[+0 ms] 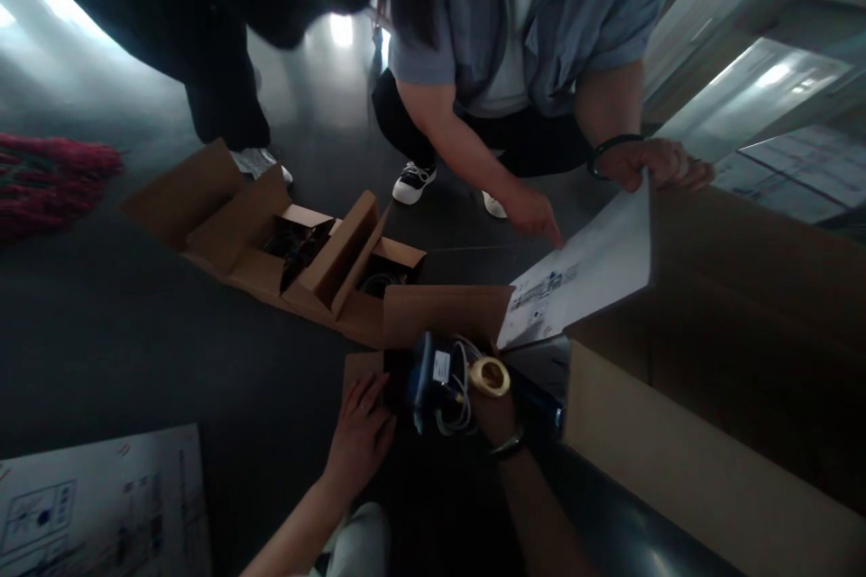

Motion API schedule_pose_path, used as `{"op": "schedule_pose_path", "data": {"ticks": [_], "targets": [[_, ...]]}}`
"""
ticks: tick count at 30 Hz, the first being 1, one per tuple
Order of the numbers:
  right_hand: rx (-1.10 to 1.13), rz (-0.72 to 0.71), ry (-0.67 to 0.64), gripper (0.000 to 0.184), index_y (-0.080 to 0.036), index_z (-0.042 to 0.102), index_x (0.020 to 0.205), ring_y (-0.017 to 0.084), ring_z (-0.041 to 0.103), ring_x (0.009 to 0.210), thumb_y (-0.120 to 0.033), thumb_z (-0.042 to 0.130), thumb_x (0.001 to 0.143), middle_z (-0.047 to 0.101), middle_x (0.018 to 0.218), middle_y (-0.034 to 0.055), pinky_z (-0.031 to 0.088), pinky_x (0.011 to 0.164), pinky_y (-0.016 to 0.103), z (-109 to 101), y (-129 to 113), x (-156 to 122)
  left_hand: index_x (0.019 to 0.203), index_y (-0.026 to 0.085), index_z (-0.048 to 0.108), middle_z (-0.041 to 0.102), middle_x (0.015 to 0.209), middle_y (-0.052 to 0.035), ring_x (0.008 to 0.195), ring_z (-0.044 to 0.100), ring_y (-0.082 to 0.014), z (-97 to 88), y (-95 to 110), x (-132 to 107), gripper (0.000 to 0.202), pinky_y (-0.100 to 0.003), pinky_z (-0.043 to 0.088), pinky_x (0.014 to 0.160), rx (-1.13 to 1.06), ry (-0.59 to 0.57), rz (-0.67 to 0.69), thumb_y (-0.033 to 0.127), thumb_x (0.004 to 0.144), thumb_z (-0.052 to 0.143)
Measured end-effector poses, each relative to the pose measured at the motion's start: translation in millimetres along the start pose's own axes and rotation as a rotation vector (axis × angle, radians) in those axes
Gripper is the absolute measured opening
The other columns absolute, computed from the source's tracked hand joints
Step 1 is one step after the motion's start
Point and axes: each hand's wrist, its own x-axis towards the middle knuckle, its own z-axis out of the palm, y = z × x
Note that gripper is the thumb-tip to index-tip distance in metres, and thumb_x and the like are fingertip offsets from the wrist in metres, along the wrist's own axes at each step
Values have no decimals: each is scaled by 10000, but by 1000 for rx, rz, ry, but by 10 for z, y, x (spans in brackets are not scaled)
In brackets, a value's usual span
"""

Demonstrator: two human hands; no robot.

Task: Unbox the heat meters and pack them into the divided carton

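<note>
My right hand (495,415) is wrapped round a blue-and-brass meter (433,370) with a white label and a coiled pale cable (458,419). Its round brass pipe end (490,376) faces up at me. The fingers of that hand are mostly hidden beneath the brass. To the left, my left hand (362,428) lies with fingers apart on the flap (363,364) of an open cardboard box. The box's far flap (446,311) stands up behind the meter, and its inside is dark.
A person crouches opposite, one hand (538,215) pointing at a printed white carton panel (582,261), the other (659,164) gripping its top. Open cardboard boxes (257,281) with cables stand left. A large carton (677,415) is right, a printed white carton (101,505) lower left.
</note>
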Motion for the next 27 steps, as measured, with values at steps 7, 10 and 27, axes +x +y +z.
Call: {"op": "schedule_pose_path", "data": {"ticks": [7, 10, 27], "targets": [[-320, -151, -290, 135, -187, 465, 608, 106, 447, 534, -294, 545, 631, 507, 579, -16, 354, 491, 213, -23, -198, 31, 780, 192, 625, 507, 1259, -77, 1207, 387, -281, 62, -48, 11, 211, -509, 440, 911, 44, 70, 53, 160, 839, 424], [-309, -117, -345, 134, -182, 469, 612, 106, 436, 554, -289, 549, 620, 498, 591, -20, 350, 509, 212, -14, -231, 33, 866, 203, 636, 520, 1241, -72, 1209, 387, -274, 89, -76, -3, 209, -467, 458, 892, 90, 105, 110, 167, 825, 434], [-119, 161, -68, 185, -183, 578, 730, 197, 616, 739, -193, 554, 546, 669, 776, 67, 516, 694, 307, 248, 105, 79, 680, 190, 597, 600, 1119, -96, 1214, 403, -245, 331, -190, -37, 235, -392, 425, 900, 79, 297, 228, 136, 793, 398]]}}
